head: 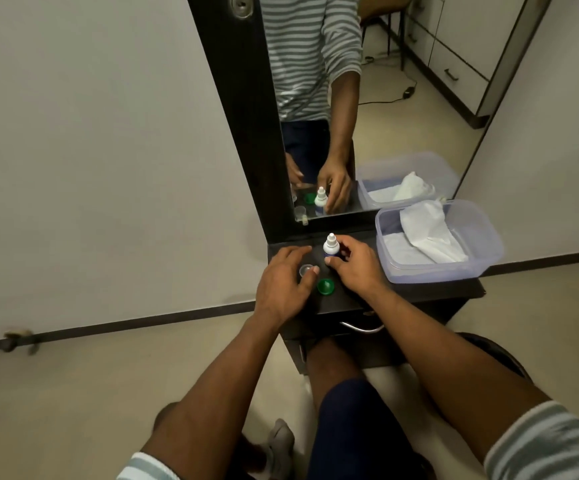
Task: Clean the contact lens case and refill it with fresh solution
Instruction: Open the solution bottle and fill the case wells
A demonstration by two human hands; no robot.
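A small white solution bottle (pixel 329 247) stands upright on the dark dresser top (pixel 378 292). My right hand (pixel 353 268) curls around its lower body, thumb in front. A clear lens case cup (pixel 305 270) sits just left of the bottle. My left hand (pixel 286 282) lies over it, its thumb touching the cup's rim. A green cap (pixel 325 286) lies flat on the top between my two hands, touched by neither.
A translucent plastic box (pixel 478 244) with white tissue (pixel 426 233) inside stands at the right of the dresser top. A mirror (pixel 385 98) rises right behind the bottle. A drawer handle (pixel 360 328) sticks out below the front edge.
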